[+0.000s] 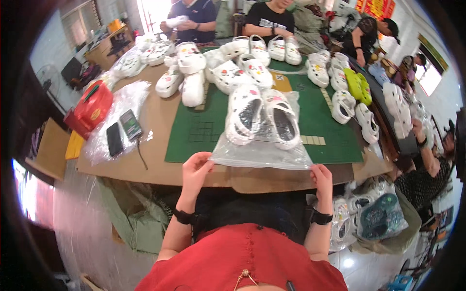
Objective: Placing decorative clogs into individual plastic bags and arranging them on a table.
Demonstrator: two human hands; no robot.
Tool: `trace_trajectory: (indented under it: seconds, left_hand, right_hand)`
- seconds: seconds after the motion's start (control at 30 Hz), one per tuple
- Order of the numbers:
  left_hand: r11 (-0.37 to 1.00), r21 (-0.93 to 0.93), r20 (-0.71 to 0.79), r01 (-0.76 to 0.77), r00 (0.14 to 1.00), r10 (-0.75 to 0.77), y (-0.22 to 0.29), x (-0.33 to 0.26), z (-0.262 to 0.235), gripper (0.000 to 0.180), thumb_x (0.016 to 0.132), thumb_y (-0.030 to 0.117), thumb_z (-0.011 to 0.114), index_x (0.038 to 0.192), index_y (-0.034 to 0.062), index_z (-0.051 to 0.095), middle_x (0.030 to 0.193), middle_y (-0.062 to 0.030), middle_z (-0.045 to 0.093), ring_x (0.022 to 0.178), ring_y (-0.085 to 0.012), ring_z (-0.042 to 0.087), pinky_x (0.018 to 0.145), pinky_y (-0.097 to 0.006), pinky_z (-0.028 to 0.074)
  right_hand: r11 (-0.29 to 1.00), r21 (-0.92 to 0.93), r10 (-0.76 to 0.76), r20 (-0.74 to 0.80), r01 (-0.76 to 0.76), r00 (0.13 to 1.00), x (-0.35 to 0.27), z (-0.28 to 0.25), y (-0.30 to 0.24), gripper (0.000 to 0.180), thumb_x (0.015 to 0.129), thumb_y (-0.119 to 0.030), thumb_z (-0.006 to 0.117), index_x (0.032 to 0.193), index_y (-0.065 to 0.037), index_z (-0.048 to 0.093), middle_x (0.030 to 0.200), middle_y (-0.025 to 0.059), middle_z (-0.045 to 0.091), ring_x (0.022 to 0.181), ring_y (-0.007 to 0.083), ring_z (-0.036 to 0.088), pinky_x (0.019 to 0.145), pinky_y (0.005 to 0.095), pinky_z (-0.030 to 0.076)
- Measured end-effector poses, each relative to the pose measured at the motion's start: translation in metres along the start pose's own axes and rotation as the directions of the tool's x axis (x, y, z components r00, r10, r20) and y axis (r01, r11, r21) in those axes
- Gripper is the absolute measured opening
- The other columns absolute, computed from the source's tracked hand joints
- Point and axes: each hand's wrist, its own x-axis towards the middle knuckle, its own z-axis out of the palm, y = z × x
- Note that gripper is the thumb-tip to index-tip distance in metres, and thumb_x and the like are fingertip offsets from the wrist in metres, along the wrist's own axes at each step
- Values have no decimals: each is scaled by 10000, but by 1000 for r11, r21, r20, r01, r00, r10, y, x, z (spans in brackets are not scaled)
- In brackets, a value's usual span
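A clear plastic bag (257, 158) lies on the green mat (194, 140) in front of me, with a pair of white clogs (244, 114) inside it, side by side. Pinched in my left hand (198, 167) is the near left corner of the bag's edge. My right hand (321, 175) grips the near right corner, so the edge is stretched between both hands. Colourful charms dot the clogs' toes, which point away from me. Just beyond the bag, more white clogs (230, 76) stand grouped on the table.
At left on the brown table (155, 116) are a red container (97, 106), two phones (130, 124) and loose plastic wrap. Lime-green clogs (357, 86) and several white ones line the right. Bagged shoes (381, 216) sit in a sack below right. Several people work around the table.
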Motion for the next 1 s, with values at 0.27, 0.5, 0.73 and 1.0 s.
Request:
trace_trajectory:
  seconds: [0.27, 0.5, 0.73, 1.0]
  left_hand:
    - [997, -70, 63, -28, 997, 33, 12, -14, 7, 63, 874, -38, 655, 884, 2, 607, 804, -21, 638, 710, -83, 598, 644, -231, 481]
    - [992, -37, 482, 121, 871, -89, 16, -21, -9, 179, 894, 24, 660, 1061, 12, 599, 945, -16, 625, 850, -85, 604, 761, -249, 506]
    - [982, 186, 264, 12, 962, -62, -3, 8, 12, 308, 913, 88, 682, 1192, 8, 579, 1068, -47, 617, 907, -131, 636, 802, -275, 528]
    - [917, 346, 207, -199, 969, 132, -47, 14, 22, 146, 873, -8, 676, 1017, -23, 652, 992, -85, 642, 837, -154, 659, 755, -273, 532]
  right_hand:
    - [988, 75, -125, -152, 137, 981, 1, -5, -1, 206, 949, -157, 610, 756, -103, 561, 646, -75, 489, 563, 13, 392, 505, 198, 272]
    - [919, -280, -318, -111, 277, 942, -15, -30, -8, 60, 882, -74, 654, 881, -42, 603, 722, -19, 545, 644, 91, 512, 580, 250, 399]
    - [575, -552, -721, 7, 604, 693, -48, 57, -71, 328, 853, -234, 763, 1066, -35, 614, 1031, 137, 617, 989, 309, 587, 867, 398, 469]
    - [195, -840, -587, 314, 507, 746, -30, 160, -30, 954, 615, -487, 885, 1392, -111, 479, 1412, 328, 377, 1343, 522, 331, 1098, 671, 219]
